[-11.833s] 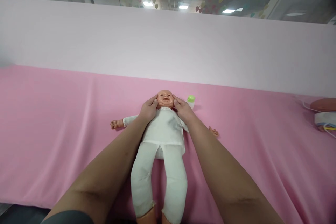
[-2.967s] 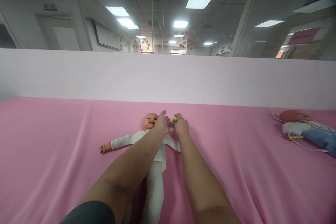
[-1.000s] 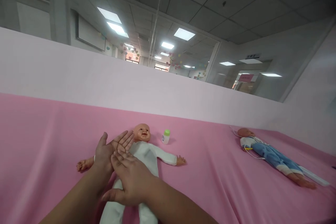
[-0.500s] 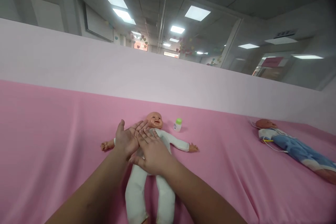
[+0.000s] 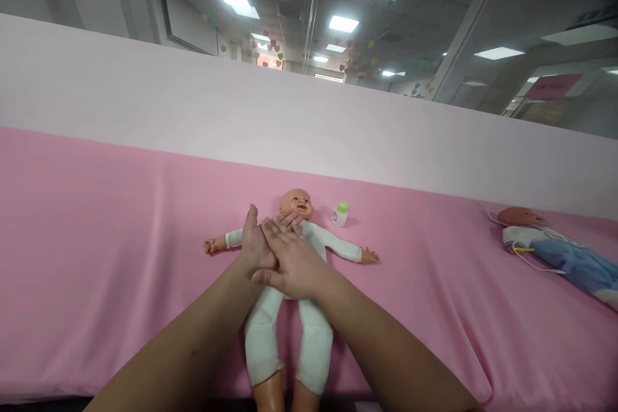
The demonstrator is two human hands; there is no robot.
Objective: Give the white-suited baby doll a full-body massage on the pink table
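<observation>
Pink sheeting (image 5: 120, 238) covers the surface. On it, a baby doll (image 5: 294, 251) is laid face-up. Left hand (image 5: 255, 246) and right hand (image 5: 292, 261) are pressed together, flat and unclenched, above its chest. A small bottle (image 5: 340, 214) stands beside its head.

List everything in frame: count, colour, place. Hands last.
baby doll: 1, white suit, on its back mid-sheet, under the hands
small bottle: 1, white with green cap, upright just right of the doll's head
second doll: 1, blue and white clothes, lying far right with a thin cord by it
pink sheet: 1, covers the whole surface
pale partition: 1, behind the sheet
left hand: 1, open, palm pressed against the right hand above the doll's chest
right hand: 1, open, laid over the left
</observation>
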